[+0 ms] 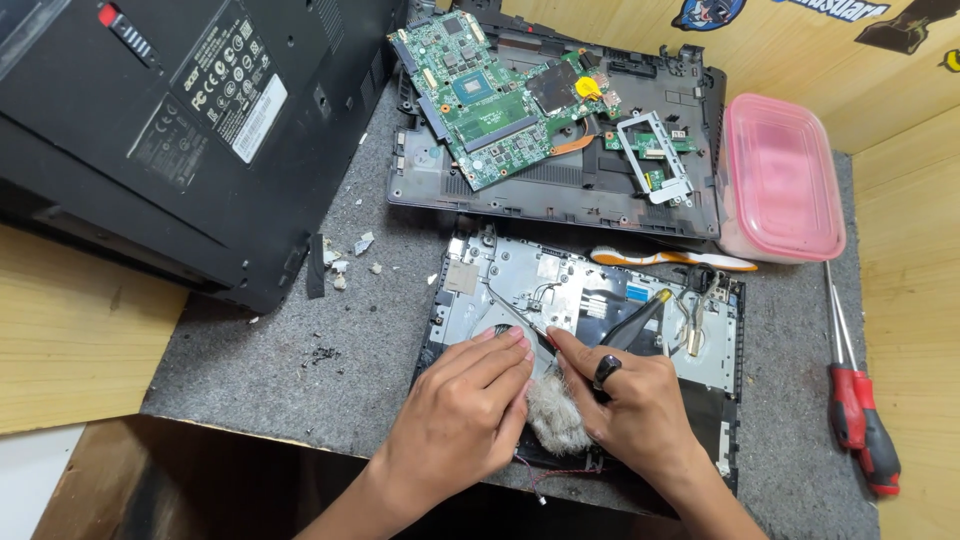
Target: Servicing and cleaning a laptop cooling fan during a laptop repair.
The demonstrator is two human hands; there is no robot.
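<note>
While both hands work over the opened laptop shell [585, 300], left hand [465, 405] lies flat, fingers together, holding nothing; right hand [635, 400] pinches a thin tool beside the dust clump [553, 415]; I'd go gently near the loose wires.

One camera, looking down from the person's head

It sits high and close above the desk [260, 370], facing forward and down. Both hands reach in from the bottom edge, and the wooden wall [620, 30] runs along the top.
</note>
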